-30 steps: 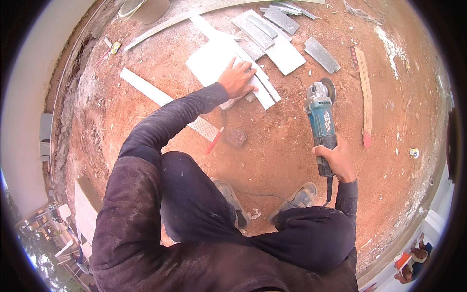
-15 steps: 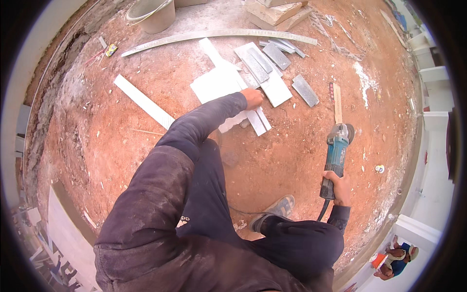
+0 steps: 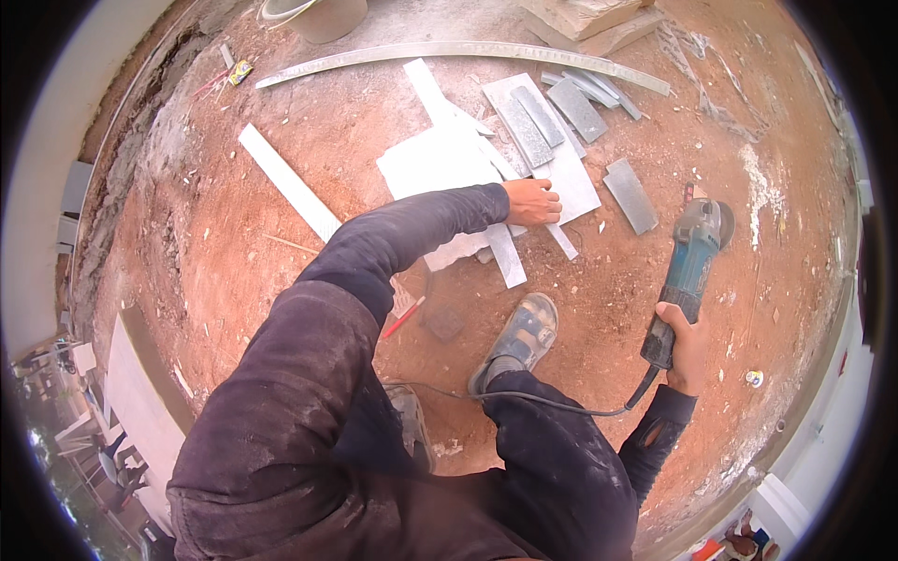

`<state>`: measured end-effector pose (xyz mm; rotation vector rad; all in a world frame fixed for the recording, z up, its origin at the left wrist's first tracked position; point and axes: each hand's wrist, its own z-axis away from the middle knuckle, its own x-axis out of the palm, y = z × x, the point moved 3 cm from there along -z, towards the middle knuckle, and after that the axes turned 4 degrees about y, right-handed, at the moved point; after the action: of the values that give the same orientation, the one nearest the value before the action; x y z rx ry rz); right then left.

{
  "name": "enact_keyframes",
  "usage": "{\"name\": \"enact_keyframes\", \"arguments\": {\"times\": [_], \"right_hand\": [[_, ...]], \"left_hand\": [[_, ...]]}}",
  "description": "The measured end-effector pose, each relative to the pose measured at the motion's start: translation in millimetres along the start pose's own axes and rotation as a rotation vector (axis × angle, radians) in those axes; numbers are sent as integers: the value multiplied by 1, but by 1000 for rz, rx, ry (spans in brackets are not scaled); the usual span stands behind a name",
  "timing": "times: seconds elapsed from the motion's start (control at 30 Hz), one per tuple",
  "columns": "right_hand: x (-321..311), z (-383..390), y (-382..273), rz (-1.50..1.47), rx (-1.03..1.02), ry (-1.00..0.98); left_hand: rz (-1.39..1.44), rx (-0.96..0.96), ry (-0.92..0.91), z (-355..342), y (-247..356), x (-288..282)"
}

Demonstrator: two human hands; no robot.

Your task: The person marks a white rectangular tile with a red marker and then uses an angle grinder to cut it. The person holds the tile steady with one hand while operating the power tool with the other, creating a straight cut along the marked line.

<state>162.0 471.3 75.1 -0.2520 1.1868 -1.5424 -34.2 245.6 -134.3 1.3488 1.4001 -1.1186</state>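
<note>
My left hand (image 3: 531,202) is closed on a narrow white tile strip (image 3: 564,242), whose lower end sticks out below the fingers. Under and beside that hand lie a large white tile (image 3: 426,166) and a wider white strip (image 3: 506,257). Out to the right, my right hand (image 3: 685,338) wraps round the rear body of a teal and black angle grinder (image 3: 690,262). The grinder's disc (image 3: 726,224) is at the far end, held away from me. From its rear a black cord (image 3: 599,411) runs back across my leg.
Grey tile pieces (image 3: 578,110) and a loose grey offcut (image 3: 631,196) lie beyond my left hand. A long pale straightedge (image 3: 468,50) crosses the far ground, with a bucket (image 3: 323,17) behind it. A red pencil (image 3: 403,318) lies near my feet; a long white strip (image 3: 288,179) lies left.
My left hand has moved right with the narrow strip, away from the wider strip. My sandalled foot has shifted forward, and a red pencil has come into view. The grinder stays in my right hand.
</note>
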Motion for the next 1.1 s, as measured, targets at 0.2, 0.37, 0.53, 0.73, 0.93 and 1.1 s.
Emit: {"name": "enact_keyframes", "arguments": {"times": [0.2, 0.37, 0.53, 0.73, 0.93, 1.1], "right_hand": [[21, -21, -5, 28, 51, -72], [24, -27, -4, 15, 60, -72], [42, -33, 2, -14, 88, -110], [39, -38, 7, -28, 70, -112], [37, -40, 5, -3, 54, -86], [35, -44, 5, -11, 15, -83]], "left_hand": [[64, -703, 386, -23, 15, -19], [359, -1715, 591, 57, 96, -28], [487, -1755, 431, 67, 77, -34], [467, -1826, 409, 42, 61, -33], [426, -1845, 360, 18, 40, -30], [446, -1752, 275, 20, 35, -28]]}}
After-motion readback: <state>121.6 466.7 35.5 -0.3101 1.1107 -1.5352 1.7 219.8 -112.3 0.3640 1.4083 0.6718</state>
